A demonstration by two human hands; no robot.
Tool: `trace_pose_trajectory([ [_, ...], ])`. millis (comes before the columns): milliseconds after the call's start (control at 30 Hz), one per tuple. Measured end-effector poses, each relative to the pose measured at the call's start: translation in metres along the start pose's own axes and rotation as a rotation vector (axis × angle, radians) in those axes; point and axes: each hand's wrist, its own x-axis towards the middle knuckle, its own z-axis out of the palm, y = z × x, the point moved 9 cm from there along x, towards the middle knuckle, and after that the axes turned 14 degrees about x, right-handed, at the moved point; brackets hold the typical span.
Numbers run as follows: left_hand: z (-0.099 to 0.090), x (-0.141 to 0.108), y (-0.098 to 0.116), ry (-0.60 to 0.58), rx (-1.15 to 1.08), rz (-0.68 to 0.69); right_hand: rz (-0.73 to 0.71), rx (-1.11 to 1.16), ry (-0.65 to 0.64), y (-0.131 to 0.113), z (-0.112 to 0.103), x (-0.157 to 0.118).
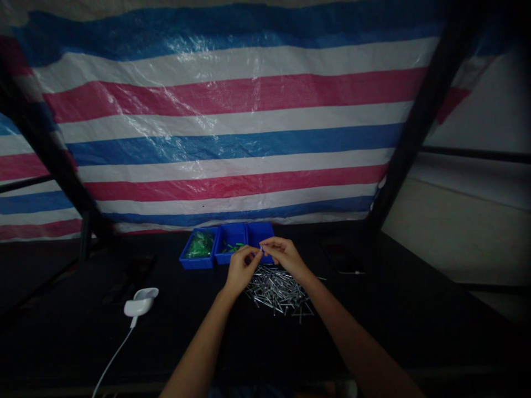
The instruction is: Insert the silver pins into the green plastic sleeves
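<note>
My left hand (240, 270) and my right hand (287, 257) meet fingertip to fingertip above the front of the blue bins. Both are closed in a pinch around a small pale, shiny piece (261, 249), too small for me to name for sure. Below them lies a loose pile of thin silver metal pins, like long nails or rivets (276, 290). Just behind the hands stands the right blue bin (260, 228), its inside partly hidden by my fingers. Several green plastic pieces (232, 247) lie in the middle blue bin (223, 258).
The left blue bin (191, 265) holds a clear bag of green pieces (202, 243). A white earbud case (140, 303) with a cable lies on the black table (178, 331) at left. A dark phone-like device (343, 257) lies at right. A striped plastic sheet (236, 143) hangs behind.
</note>
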Motion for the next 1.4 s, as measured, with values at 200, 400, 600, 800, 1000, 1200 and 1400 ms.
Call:
trace_pose_trajectory([
  [200, -0.002, 0.0, 0.0, 0.014, -0.005, 0.0, -0.007, -0.037, 0.001, -0.002, 0.001, 0.0],
  [400, -0.005, 0.002, -0.002, 0.031, 0.007, -0.009, -0.04, -0.093, 0.004, -0.002, 0.0, 0.001],
  [600, -0.009, 0.003, -0.008, 0.062, 0.009, -0.016, -0.046, -0.156, 0.014, -0.003, -0.003, 0.001],
  [800, -0.01, 0.003, -0.006, 0.061, 0.022, 0.009, -0.067, -0.22, 0.027, -0.005, -0.005, 0.001],
  [1000, -0.012, 0.003, -0.009, 0.078, -0.007, -0.007, -0.054, -0.285, 0.007, -0.001, -0.006, 0.002],
  [1200, -0.013, 0.003, -0.011, 0.094, -0.022, -0.016, -0.039, -0.324, -0.02, 0.002, -0.006, 0.002],
  [1400, -0.013, 0.003, -0.011, 0.094, -0.015, -0.021, -0.043, -0.324, 0.002, 0.006, -0.011, 0.004],
])
